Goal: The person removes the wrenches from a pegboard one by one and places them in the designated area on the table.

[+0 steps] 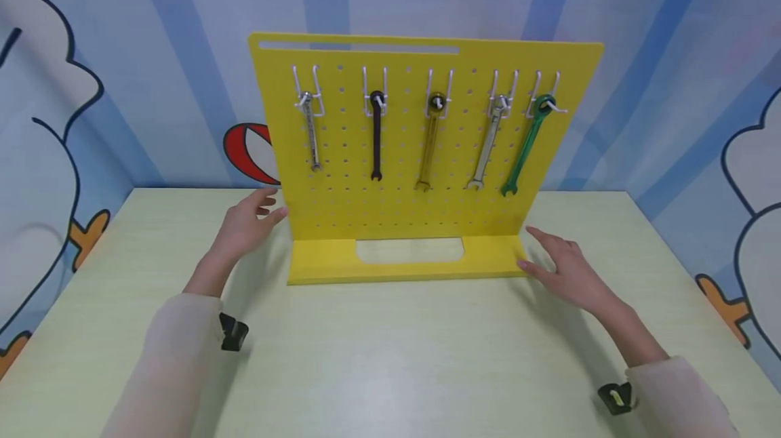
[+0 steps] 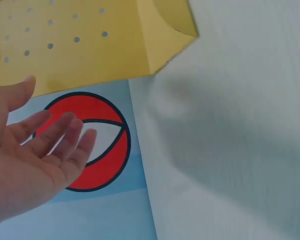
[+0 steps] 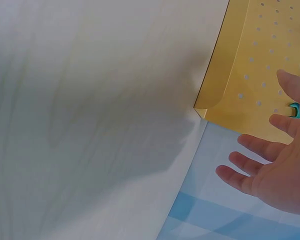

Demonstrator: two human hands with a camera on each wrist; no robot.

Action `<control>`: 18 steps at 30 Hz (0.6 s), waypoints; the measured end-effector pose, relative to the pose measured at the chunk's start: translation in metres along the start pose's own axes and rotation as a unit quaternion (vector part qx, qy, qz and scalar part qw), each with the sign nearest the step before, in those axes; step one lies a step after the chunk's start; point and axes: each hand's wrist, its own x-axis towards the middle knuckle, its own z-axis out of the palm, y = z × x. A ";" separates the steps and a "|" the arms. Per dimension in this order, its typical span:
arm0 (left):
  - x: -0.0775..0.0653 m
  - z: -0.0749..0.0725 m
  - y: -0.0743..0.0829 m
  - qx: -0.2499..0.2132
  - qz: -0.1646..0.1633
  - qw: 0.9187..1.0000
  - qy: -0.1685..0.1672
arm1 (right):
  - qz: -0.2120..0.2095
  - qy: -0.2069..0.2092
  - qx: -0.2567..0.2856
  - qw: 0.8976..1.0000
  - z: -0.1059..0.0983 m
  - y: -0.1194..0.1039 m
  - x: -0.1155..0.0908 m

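Your left hand is relaxed and holds nothing, its fingers loosely bent and its thumb just beside the near edge of the yellow pegboard; whether the thumb touches it, you can't tell. Right of that hand, the board stands upright on the table, its base plate reaching toward you. Moving on rightward, between your hands and farther up, hang a small silver wrench, a black wrench, a gold wrench, a larger silver wrench and a green wrench, each on its own hook. Your right hand is also spread and unladen by the lower right corner, contact unclear. You seem to be at the step of placing or steadying the board; shifting it would call for an even grip on both edges, taking a wrench for a reach upward.
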 end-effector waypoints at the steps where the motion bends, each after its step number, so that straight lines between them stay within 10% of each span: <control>1: 0.002 -0.001 0.001 -0.008 -0.001 1.000 0.006 | 0.001 -0.002 0.002 1.000 0.000 0.000 0.000; 18: 0.019 0.001 0.017 -0.139 -0.001 0.989 0.047 | 0.007 -0.029 0.031 0.999 -0.009 -0.007 0.006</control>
